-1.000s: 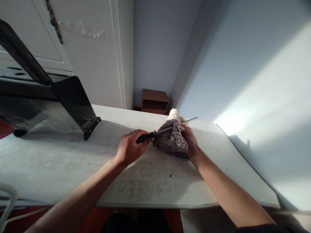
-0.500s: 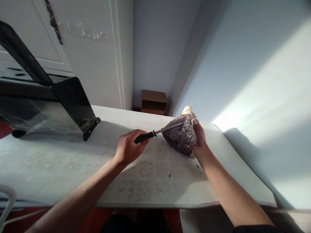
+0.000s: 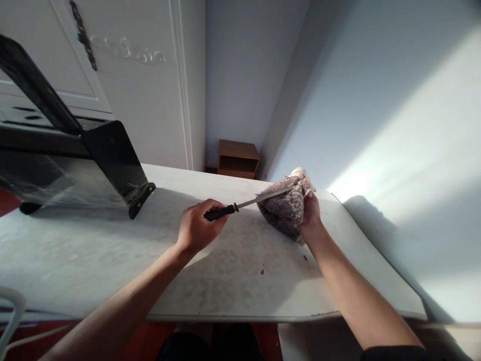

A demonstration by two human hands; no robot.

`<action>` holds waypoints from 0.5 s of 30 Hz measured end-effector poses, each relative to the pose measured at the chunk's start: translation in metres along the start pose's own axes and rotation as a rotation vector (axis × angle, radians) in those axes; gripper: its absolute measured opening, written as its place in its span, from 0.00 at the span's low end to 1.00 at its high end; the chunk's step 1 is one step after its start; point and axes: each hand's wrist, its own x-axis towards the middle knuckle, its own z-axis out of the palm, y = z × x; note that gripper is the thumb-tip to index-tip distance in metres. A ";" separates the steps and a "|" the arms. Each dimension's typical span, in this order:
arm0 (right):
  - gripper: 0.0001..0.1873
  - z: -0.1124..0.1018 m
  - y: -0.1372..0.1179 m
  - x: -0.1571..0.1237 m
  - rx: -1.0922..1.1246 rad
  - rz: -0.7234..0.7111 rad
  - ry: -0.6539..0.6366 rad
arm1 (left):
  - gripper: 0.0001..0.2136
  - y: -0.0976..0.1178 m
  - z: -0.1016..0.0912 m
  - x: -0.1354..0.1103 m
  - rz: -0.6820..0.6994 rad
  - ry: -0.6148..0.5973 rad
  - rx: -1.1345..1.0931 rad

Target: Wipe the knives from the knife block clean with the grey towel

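My left hand (image 3: 196, 228) is closed round the black handle of a knife (image 3: 240, 204), just above the white table (image 3: 112, 250). The thin steel blade slants up to the right, and its tip is buried in a grey patterned cloth (image 3: 283, 208). My right hand (image 3: 310, 211) grips that cloth from its right side, bunched around the blade and lifted slightly off the table at the far right.
A black appliance with a dark glass panel (image 3: 71, 170) stands at the back left of the table. Behind it is a white panelled door (image 3: 143, 85). A small brown wooden cabinet (image 3: 238, 158) sits on the floor in the corner. A white cable (image 3: 11, 316) loops at the lower left.
My right hand has slid the bunched cloth rightward and up along the blade, from near the handle to the tip. The left hand and knife drew back slightly to the left.
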 end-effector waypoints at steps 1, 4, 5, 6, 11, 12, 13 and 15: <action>0.13 0.000 0.000 -0.001 0.001 0.013 -0.017 | 0.05 0.001 -0.001 0.001 -0.037 -0.020 -0.023; 0.13 0.000 0.001 -0.004 0.019 0.059 -0.051 | 0.05 0.001 -0.003 0.004 -0.145 -0.084 -0.096; 0.13 0.001 0.001 -0.005 0.028 0.071 -0.061 | 0.05 0.000 -0.003 0.005 -0.175 -0.101 -0.117; 0.13 0.001 0.001 -0.006 0.035 0.082 -0.072 | 0.06 0.000 -0.003 0.006 -0.204 -0.117 -0.139; 0.15 0.000 0.001 -0.007 0.063 0.116 -0.135 | 0.08 -0.004 -0.003 0.010 -0.310 -0.171 -0.248; 0.15 0.000 0.000 -0.007 0.074 0.124 -0.142 | 0.08 -0.005 -0.003 0.010 -0.319 -0.172 -0.261; 0.15 -0.001 0.000 -0.006 0.086 0.134 -0.145 | 0.08 -0.005 -0.003 0.010 -0.325 -0.170 -0.272; 0.15 -0.002 0.000 -0.006 0.107 0.157 -0.148 | 0.08 -0.004 -0.003 0.010 -0.330 -0.167 -0.290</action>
